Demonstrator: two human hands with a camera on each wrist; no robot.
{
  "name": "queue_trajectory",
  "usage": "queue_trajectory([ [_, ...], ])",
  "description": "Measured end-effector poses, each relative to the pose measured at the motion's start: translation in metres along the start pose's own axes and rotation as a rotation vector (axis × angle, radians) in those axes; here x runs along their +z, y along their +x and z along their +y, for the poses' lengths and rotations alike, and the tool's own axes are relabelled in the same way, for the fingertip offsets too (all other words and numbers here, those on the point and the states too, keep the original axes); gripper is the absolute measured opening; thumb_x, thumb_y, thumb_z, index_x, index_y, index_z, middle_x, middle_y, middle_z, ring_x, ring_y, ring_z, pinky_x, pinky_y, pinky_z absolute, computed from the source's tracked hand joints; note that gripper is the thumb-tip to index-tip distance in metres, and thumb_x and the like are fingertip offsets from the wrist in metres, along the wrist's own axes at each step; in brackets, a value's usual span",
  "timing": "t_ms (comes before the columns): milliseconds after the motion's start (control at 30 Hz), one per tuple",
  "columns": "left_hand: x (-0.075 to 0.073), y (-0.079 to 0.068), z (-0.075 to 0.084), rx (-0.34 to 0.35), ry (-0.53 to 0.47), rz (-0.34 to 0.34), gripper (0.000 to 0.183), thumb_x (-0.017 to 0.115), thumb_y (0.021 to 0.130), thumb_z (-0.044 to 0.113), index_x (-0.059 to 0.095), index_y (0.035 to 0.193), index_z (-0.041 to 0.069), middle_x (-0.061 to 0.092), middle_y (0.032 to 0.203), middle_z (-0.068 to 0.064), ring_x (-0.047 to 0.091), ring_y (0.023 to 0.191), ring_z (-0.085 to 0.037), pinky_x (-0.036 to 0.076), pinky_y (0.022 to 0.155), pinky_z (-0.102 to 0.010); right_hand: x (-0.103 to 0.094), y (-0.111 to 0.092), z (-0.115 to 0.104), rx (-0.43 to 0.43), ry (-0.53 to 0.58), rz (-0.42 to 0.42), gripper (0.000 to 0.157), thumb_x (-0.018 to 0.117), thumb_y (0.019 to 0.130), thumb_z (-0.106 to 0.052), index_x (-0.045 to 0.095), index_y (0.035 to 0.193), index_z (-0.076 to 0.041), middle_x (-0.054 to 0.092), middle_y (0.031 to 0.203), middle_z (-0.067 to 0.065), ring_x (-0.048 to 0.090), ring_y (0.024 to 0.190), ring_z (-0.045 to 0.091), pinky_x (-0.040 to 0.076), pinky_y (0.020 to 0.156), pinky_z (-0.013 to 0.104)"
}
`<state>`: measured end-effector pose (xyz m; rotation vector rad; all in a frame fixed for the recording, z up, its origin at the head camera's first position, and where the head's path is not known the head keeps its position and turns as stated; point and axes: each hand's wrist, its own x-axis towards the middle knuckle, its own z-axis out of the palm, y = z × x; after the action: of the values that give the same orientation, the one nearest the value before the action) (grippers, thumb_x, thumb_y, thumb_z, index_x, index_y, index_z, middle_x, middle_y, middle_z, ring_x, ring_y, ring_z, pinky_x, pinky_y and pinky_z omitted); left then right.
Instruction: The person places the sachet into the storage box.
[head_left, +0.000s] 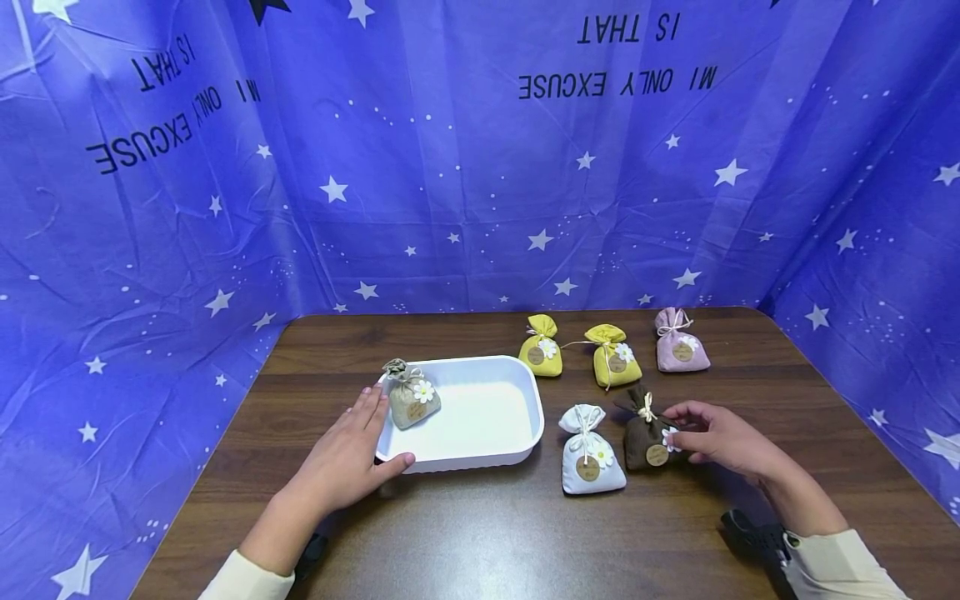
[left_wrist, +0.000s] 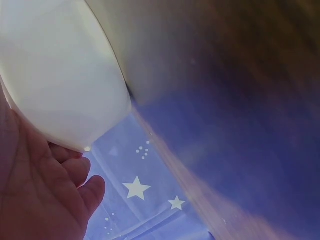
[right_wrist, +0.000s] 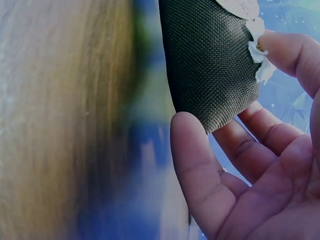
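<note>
A small brown drawstring sachet (head_left: pixel 647 442) with a white flower and a round tag stands on the table. My right hand (head_left: pixel 723 440) grips its right side, thumb by the flower; in the right wrist view my fingers (right_wrist: pixel 245 145) curl about the dark woven cloth. My left hand (head_left: pixel 347 457) rests against the left end of a white tray (head_left: pixel 480 457), fingers fairly straight along its side and thumb at the front edge. In the left wrist view the fingers touch the tray wall (left_wrist: pixel 65 75). A greyish-beige sachet (head_left: pixel 414 403) leans inside the tray's left end.
A white sachet (head_left: pixel 592 467) stands just left of the brown one. Behind are two yellow sachets (head_left: pixel 542 354) (head_left: pixel 617 363) and a pink sachet (head_left: pixel 681 350). Blue star-patterned cloth (head_left: pixel 480 250) hangs along the back and sides of the brown wooden table (head_left: pixel 480 533).
</note>
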<state>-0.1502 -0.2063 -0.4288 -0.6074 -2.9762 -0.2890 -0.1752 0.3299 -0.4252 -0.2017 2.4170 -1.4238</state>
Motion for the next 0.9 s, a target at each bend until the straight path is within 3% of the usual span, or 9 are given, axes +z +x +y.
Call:
queue_trajectory([
  [500, -0.001, -0.001, 0.001, -0.004, 0.003, -0.007, 0.101, 0.047, 0.092, 0.071, 0.031, 0.149, -0.012, 0.022, 0.159, -0.027, 0.02, 0.147, -0.04, 0.027, 0.116, -0.053, -0.002, 0.003, -0.012, -0.099, -0.047, 0.04, 0.043, 0.07, 0.091, -0.01, 0.054, 0.126, 0.01, 0.064, 0.105, 0.015, 0.061, 0.083, 0.014, 0.058, 0.066, 0.036],
  [900, 0.0, -0.001, 0.0, 0.002, 0.006, -0.001, 0.101, 0.048, 0.092, 0.07, 0.032, 0.149, -0.012, 0.024, 0.158, -0.027, 0.021, 0.147, -0.04, 0.027, 0.116, -0.053, 0.003, 0.005, -0.031, -0.123, -0.001, 0.064, 0.045, 0.07, 0.09, -0.007, 0.052, 0.125, 0.013, 0.065, 0.096, 0.013, 0.062, 0.079, 0.014, 0.058, 0.066, 0.036],
])
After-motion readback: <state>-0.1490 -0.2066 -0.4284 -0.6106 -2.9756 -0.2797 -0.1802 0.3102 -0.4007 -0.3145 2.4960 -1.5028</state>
